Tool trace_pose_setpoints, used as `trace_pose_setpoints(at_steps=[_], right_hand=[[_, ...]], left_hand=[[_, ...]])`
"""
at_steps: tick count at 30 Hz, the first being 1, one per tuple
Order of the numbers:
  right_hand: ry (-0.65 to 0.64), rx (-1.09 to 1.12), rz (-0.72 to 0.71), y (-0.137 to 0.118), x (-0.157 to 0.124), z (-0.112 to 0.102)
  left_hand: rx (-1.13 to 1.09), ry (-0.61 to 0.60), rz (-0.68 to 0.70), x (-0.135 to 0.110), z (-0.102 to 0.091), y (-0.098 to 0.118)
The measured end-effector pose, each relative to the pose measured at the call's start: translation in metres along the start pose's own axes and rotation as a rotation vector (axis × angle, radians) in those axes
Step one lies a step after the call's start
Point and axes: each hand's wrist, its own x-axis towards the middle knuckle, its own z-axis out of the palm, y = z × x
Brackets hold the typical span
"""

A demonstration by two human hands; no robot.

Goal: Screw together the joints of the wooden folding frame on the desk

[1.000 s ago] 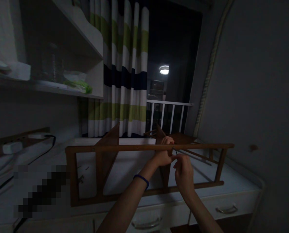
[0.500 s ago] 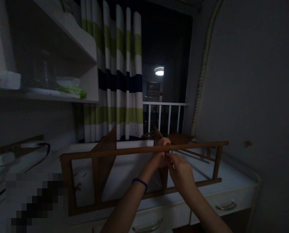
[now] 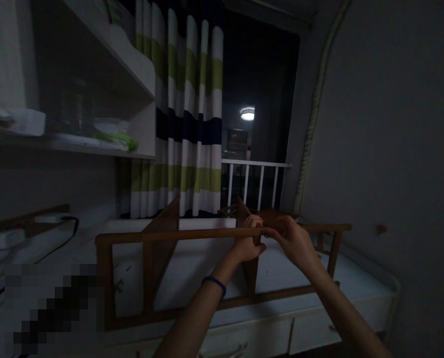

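Note:
A brown wooden shelf frame [image 3: 184, 234] lies on its side on the white desk top, with two wooden boards [image 3: 165, 223] standing inside it. Behind the top rail, my left hand [image 3: 249, 246] is closed round the joint where the right board [image 3: 250, 278] meets the rail. It wears a dark blue bracelet on the wrist. At the top rail, just right of that joint, my right hand [image 3: 294, 241] has thumb and fingers drawn together. A small dark thing shows below its fingertips, too dim to name.
White drawers [image 3: 259, 333] sit below the desk top. A wall shelf [image 3: 95, 144] with a clear container hangs at the left. Plugs and a cable [image 3: 74, 226] lie at the left wall. Behind are a striped curtain [image 3: 192, 129] and a white railing [image 3: 257, 163].
My right hand has risen from below the top rail to level with it and shifted right. My left hand stays at the joint, its thumb now showing. The view has tilted slightly.

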Motion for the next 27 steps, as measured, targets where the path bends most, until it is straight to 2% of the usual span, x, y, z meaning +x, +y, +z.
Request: trace_pose_setpoints(at_steps=[4, 7, 13, 17, 22, 27], right_hand=[[0.02, 0.132, 0.012, 0.012, -0.01, 0.007], [-0.005, 0.153, 0.007, 0.018, -0.018, 0.014], [-0.017, 0.08, -0.116, 0.03, -0.034, 0.026], [-0.053, -0.031, -0.104, 0.033, -0.04, 0.033], [-0.163, -0.166, -0.074, 0.021, -0.044, 0.038], [-0.224, -0.158, -0.082, -0.004, -0.041, 0.034]], left_hand=[[-0.001, 0.023, 0.003, 0.0, 0.001, 0.0], [-0.004, 0.03, 0.011, 0.0, 0.002, 0.0], [-0.001, 0.034, 0.018, 0.0, 0.002, 0.0], [-0.001, 0.037, 0.027, 0.0, 0.001, 0.001], [-0.011, 0.054, 0.038, 0.0, 0.002, -0.001], [-0.021, 0.059, 0.058, 0.0, 0.002, -0.005]])
